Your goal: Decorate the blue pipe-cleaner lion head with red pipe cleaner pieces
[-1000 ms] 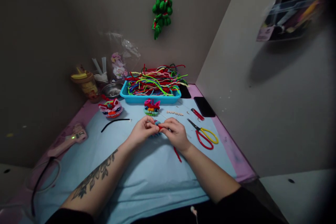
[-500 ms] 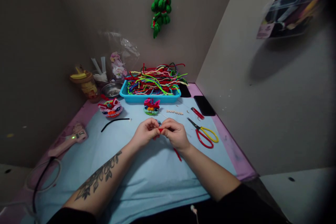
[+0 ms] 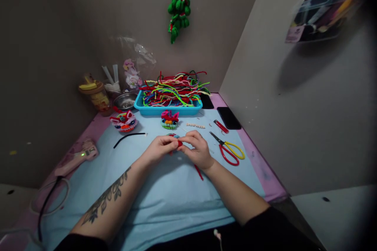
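**Both hands pinching a red pipe cleaner at mid-table**

While both hands are meeting over the blue cloth (image 3: 165,196), I'm seeing the left hand (image 3: 159,150) and the right hand (image 3: 198,150) closing together, fingertips clamped on one red pipe cleaner (image 3: 180,144). Its loose tail is trailing out below the right wrist. A small blue piece is sitting just behind the fingers; I can't tell whether they're touching it.

Scissors (image 3: 229,151) are lying just right of the right hand, blades pointing toward it. A black pipe cleaner (image 3: 129,137) is lying to the left, a glue gun (image 3: 77,157) beyond it with its light glowing. The blue tray (image 3: 167,109) of pipe cleaners is sitting behind two finished fuzzy figures.

Risks, as I'm judging them: the thin wire slipping from the pinch, or a sweeping right wrist catching the scissor tips.
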`<state>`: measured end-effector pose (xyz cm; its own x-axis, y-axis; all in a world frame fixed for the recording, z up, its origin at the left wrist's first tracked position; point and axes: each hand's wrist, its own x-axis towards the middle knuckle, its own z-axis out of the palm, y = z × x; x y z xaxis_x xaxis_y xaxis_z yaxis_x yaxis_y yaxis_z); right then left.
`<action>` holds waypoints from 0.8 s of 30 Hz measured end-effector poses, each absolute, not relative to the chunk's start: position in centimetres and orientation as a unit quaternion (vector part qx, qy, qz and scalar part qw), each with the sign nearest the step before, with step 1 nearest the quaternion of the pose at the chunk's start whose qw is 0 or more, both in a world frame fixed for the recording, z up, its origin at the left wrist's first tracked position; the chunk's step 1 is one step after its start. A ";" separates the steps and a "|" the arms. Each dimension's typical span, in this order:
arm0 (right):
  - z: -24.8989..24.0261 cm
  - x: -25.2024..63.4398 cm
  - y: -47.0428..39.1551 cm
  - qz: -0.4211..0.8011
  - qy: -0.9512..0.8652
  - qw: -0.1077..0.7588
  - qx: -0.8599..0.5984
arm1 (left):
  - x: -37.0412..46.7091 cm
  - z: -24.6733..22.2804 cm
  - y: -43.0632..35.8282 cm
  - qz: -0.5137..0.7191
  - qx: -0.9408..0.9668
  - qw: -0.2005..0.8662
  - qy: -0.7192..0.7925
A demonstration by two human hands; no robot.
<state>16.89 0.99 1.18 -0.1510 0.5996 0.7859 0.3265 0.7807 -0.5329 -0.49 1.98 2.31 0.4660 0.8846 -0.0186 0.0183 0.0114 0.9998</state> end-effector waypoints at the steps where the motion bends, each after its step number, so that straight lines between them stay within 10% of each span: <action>1: 1.2 16.9 1.0 0.113 -0.753 0.572 -0.306 | -0.5 2.4 2.0 0.355 0.617 0.593 0.377; 24: 0.8 16.4 0.5 0.144 -0.719 0.580 -0.354 | 0.1 2.7 1.3 0.364 0.622 0.562 0.406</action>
